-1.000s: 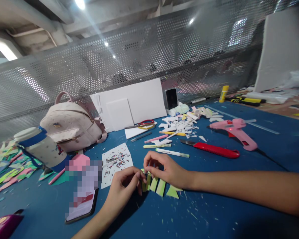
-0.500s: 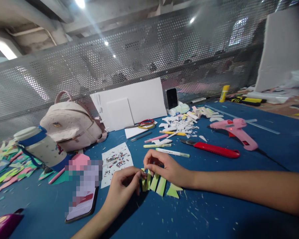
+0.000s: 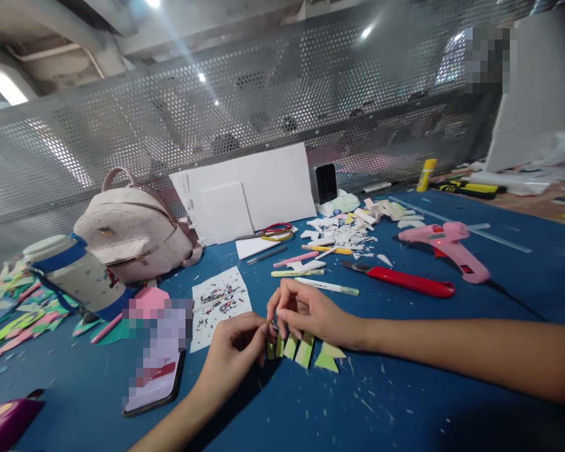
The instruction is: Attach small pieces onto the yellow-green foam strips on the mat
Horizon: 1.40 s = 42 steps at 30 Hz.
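Head view, hands (image 3: 313, 314), strips (image 3: 304, 351), marker (image 3: 327, 286) lettering unreadable

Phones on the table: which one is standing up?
The dark-screened phone at the back, just right of the large white board; the other phone, with a lilac screen, lies flat, left of the left hand.

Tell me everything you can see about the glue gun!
The glue gun is pink and looks plastic, with a dark tip, a red trigger and a glowing red light. It lies on its side on the blue table, beyond the red knife, tip pointing left in the picture, handle slanting lower right. A black cord leaves the handle's end. A clear stick shows at its back; whether it's inside, I can't tell. Neither the left hand nor the right hand touches it.
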Each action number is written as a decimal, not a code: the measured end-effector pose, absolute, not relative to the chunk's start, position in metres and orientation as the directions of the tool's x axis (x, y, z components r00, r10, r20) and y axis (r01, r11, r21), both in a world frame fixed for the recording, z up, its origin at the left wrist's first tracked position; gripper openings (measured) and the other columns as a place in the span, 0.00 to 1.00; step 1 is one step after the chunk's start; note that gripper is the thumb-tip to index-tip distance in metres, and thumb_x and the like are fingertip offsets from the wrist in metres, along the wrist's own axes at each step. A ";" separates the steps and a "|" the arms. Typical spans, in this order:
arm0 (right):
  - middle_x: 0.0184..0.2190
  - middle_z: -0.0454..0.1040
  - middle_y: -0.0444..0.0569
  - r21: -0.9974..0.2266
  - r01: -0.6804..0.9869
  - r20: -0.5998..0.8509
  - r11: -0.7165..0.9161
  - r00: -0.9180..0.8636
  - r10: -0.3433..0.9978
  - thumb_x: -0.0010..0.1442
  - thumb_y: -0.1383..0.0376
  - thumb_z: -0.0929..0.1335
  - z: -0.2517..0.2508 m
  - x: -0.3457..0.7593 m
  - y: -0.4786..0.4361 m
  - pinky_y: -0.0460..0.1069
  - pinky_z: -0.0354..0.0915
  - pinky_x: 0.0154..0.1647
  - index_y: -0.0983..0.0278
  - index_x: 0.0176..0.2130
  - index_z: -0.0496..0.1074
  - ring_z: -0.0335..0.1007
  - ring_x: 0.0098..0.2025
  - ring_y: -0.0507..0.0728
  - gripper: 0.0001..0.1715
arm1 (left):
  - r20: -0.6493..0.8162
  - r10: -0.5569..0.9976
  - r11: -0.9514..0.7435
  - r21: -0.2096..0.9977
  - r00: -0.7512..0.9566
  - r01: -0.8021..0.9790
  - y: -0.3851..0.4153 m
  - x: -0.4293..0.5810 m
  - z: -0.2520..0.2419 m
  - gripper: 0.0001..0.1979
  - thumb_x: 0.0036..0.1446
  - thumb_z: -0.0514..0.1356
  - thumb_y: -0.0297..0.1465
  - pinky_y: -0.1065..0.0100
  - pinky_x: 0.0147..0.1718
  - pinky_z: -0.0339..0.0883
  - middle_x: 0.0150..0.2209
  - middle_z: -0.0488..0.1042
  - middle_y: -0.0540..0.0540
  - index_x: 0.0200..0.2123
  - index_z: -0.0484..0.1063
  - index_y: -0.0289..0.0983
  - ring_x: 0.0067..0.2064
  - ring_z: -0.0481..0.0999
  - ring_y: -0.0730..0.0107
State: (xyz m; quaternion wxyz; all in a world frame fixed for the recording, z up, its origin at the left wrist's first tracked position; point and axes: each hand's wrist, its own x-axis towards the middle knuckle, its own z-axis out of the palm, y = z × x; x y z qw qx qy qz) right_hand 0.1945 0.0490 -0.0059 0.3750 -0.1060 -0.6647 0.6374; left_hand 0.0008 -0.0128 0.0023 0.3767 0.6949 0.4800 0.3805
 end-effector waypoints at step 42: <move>0.32 0.76 0.46 -0.927 -0.030 0.303 0.375 -0.648 0.698 0.59 0.57 0.74 -0.009 0.194 0.052 0.48 0.69 0.36 0.64 0.36 0.74 0.72 0.33 0.53 0.13 | 0.313 0.915 -0.402 0.739 0.253 0.540 -0.016 0.000 0.011 0.16 0.65 0.55 0.32 0.72 0.27 0.61 0.22 0.72 0.49 0.27 0.76 0.35 0.26 0.72 0.70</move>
